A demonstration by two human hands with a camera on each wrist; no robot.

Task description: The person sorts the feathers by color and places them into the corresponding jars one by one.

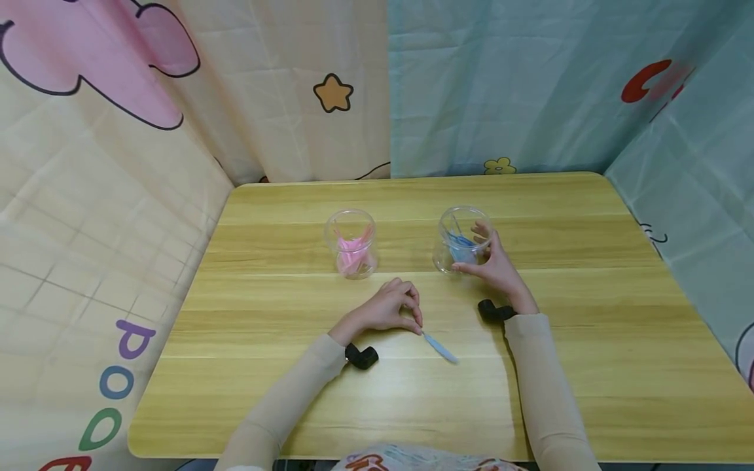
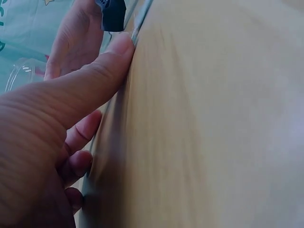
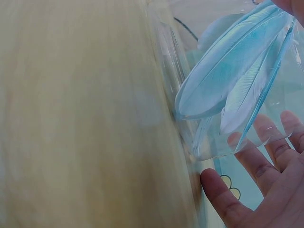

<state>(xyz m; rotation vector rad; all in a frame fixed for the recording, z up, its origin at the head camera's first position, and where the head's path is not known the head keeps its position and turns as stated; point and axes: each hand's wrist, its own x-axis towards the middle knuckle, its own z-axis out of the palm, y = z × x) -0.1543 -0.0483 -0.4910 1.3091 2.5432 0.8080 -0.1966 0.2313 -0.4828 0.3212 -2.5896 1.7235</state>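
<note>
My left hand (image 1: 389, 306) is over the middle of the table, its thumb and forefinger pinching the quill end of a light blue feather (image 1: 440, 348). The feather's vane points toward the front right, low by the tabletop. In the left wrist view the thumb (image 2: 102, 71) covers most of the pinch. To the right, my right hand (image 1: 499, 265) holds a clear jar (image 1: 440, 243), thumb in front and fingers round the far side. Several blue feathers (image 3: 232, 66) stand inside that jar, seen through its wall in the right wrist view.
A second clear jar (image 1: 340, 243) with pink feathers (image 1: 355, 254) in it stands left of the first, beyond my left hand. The wooden table (image 1: 589, 366) meets printed curtains (image 1: 436, 98) at its back and sides. Each wrist carries a black camera mount (image 1: 362, 356).
</note>
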